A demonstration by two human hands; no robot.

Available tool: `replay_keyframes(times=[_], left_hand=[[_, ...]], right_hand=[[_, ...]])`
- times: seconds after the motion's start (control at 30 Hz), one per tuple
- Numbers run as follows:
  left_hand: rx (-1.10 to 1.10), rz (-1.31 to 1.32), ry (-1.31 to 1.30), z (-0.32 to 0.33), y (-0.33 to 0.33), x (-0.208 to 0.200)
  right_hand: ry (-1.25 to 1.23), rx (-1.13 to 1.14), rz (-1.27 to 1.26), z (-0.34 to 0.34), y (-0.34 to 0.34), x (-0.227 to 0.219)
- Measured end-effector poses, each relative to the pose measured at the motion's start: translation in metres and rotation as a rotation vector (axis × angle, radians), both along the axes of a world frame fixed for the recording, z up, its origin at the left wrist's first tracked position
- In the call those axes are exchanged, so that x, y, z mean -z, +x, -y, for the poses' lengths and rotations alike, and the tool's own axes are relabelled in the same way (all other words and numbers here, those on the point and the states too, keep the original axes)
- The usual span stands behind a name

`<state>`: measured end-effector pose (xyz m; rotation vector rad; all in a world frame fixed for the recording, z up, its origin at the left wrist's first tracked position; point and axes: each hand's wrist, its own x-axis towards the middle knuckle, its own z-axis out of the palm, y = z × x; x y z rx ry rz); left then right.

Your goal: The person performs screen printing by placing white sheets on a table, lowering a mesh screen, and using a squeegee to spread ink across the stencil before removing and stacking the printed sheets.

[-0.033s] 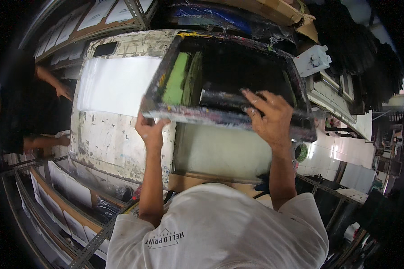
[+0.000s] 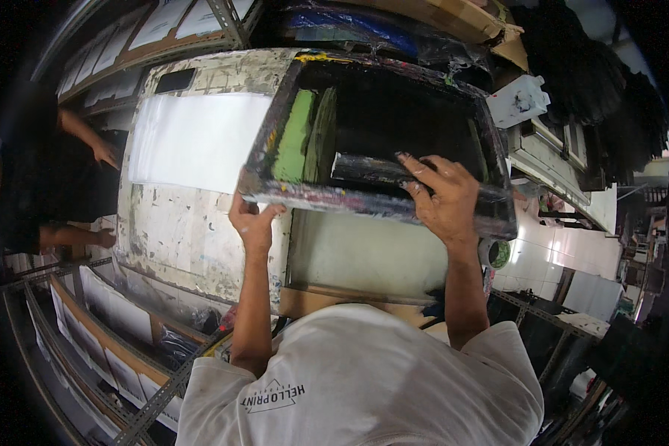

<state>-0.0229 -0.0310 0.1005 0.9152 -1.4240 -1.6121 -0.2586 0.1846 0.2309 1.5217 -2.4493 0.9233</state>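
Observation:
A dark screen-printing frame (image 2: 334, 197), its rim crusted with ink, is raised at its near edge above a pale flat panel (image 2: 372, 251). At the near left corner, my left hand (image 2: 253, 224) grips the rim with the thumb along its near side. My right hand (image 2: 453, 195) reaches over the near rim. Its thumb and fingers close about a squeegee (image 2: 360, 167) lying inside the frame in black ink; part of the squeegee is hidden by the fingers. A light green strip (image 2: 295, 137) runs along the frame's left inner side.
Left of the frame, a white sheet (image 2: 201, 141) lies on a stained board (image 2: 193, 223). A co-worker's hand (image 2: 105, 154) is at the far left. A metal rack (image 2: 141, 357) stands lower left. A white box (image 2: 519, 102) and a tape roll (image 2: 496, 253) are at the right.
The frame's right end has shifted slightly left and toward me. My right hand has moved a little left with it, and more of the squeegee shows.

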Motion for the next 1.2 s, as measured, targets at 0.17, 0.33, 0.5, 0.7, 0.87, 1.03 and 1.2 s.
replay_keyframes(times=[0.17,0.33,0.5,0.7,0.87,1.03,1.2], left_hand=[[0.027,0.149,-0.259,-0.011,0.032,0.076],[-0.002,0.415,-0.656,-0.011,0.043,0.099],[-0.008,0.459,-0.675,-0.011,0.044,0.095],[0.006,0.467,-0.591,-0.015,0.043,0.087],[-0.02,0.479,-0.607,-0.017,0.041,0.079],[0.005,0.392,-0.619,-0.013,0.041,0.086],[-0.007,0.389,-0.299,-0.021,0.046,0.088]], right_hand=[[0.31,-0.065,0.259,0.005,-0.002,0.076],[0.521,-0.032,0.124,0.008,0.011,0.114],[0.359,0.035,0.038,0.037,-0.037,0.134],[0.198,0.031,-0.099,0.097,-0.145,0.158],[0.242,0.064,-0.164,0.144,-0.199,0.154],[0.161,0.028,-0.196,0.151,-0.228,0.145],[0.121,-0.036,-0.147,0.137,-0.194,0.147]])
